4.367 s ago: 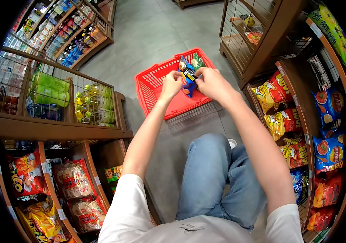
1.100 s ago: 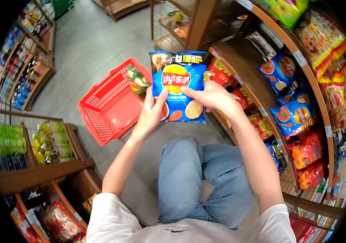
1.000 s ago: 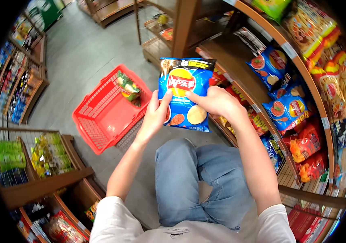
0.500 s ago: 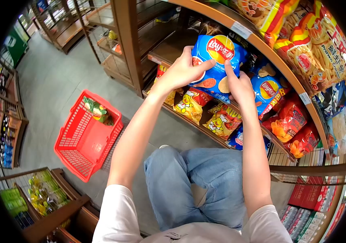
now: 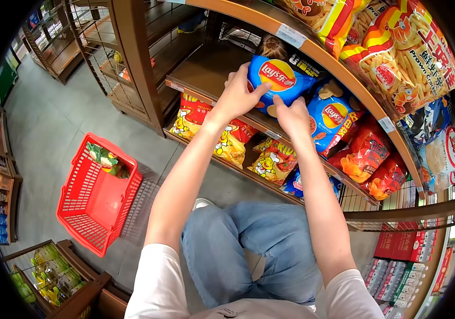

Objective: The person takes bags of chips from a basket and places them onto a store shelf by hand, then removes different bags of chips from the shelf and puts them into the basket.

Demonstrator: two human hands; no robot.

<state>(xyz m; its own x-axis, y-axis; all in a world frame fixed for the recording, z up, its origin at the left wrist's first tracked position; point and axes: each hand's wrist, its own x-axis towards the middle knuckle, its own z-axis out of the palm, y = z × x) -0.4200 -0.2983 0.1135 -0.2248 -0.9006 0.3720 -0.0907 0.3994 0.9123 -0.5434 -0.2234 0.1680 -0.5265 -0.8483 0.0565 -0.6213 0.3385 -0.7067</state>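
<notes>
Both my hands grip a blue bag of Lay's chips [image 5: 276,77] at the shelf's middle level. My left hand [image 5: 239,94] is closed around its left side, thumb across the front. My right hand [image 5: 293,116] holds the lower right part, with its thumb on the front and the other fingers mostly hidden. The bag tilts back, its top toward the shelf's inside. Just to the right stands another blue Lay's bag [image 5: 329,118]. Bare shelf board [image 5: 206,66] shows left of my hands.
A red shopping basket [image 5: 95,199] with a green package [image 5: 105,158] in it stands on the floor at left. Yellow and red snack bags [image 5: 231,144] fill the lower shelf. Prawn cracker bags [image 5: 406,64] sit above right. A shelf upright [image 5: 131,58] rises at left.
The Lay's bag has gone deeper into the shelf and tipped back, both hands moving with it. The view has shifted slightly, and the basket appears further left and lower.
</notes>
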